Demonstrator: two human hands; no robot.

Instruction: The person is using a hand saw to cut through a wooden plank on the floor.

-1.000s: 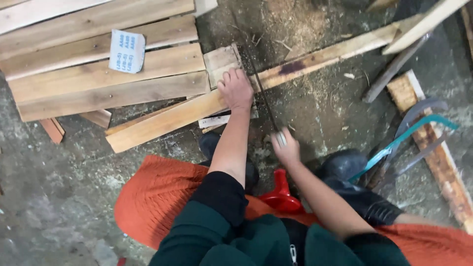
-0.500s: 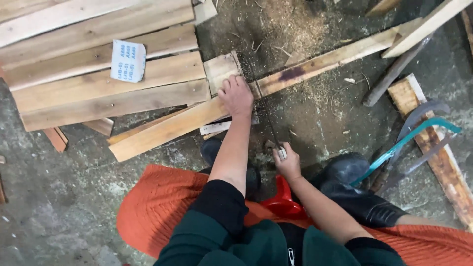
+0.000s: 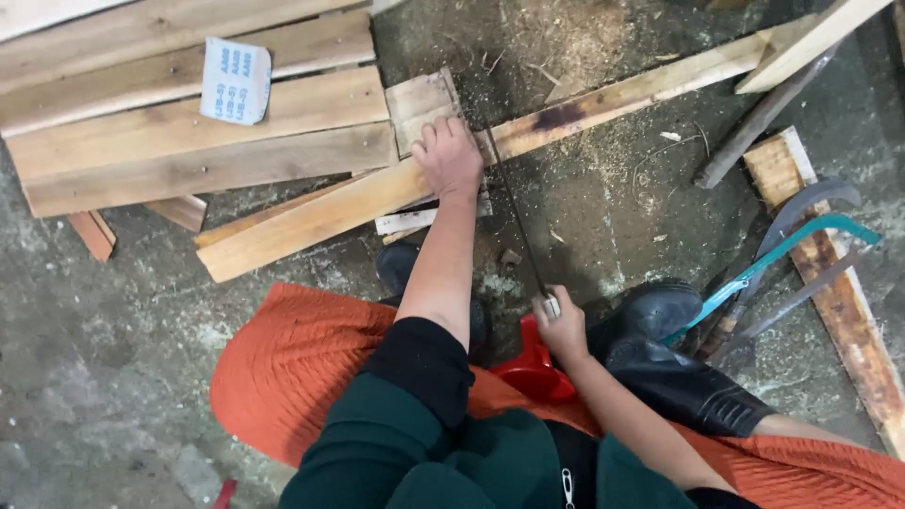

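A long wooden plank (image 3: 311, 212) lies slanted across the concrete floor, propped on a small wood block (image 3: 420, 102). My left hand (image 3: 450, 158) presses flat on the plank beside a cut line. In my right hand (image 3: 561, 325), close to my body, is the handle of a thin dark saw blade (image 3: 514, 209). The blade crosses the plank just right of my left hand. Sawdust lies around the cut.
A stack of boards (image 3: 189, 123) with a sheet of sandpaper (image 3: 235, 81) fills the upper left. A teal bow saw (image 3: 773, 259), a curved blade and more planks (image 3: 830, 273) lie at right. My black boots (image 3: 674, 363) and a red stool (image 3: 535, 372) sit below.
My right hand has pulled the saw back toward my body, so more blade shows between hand and plank. My left hand has kept its place on the plank.
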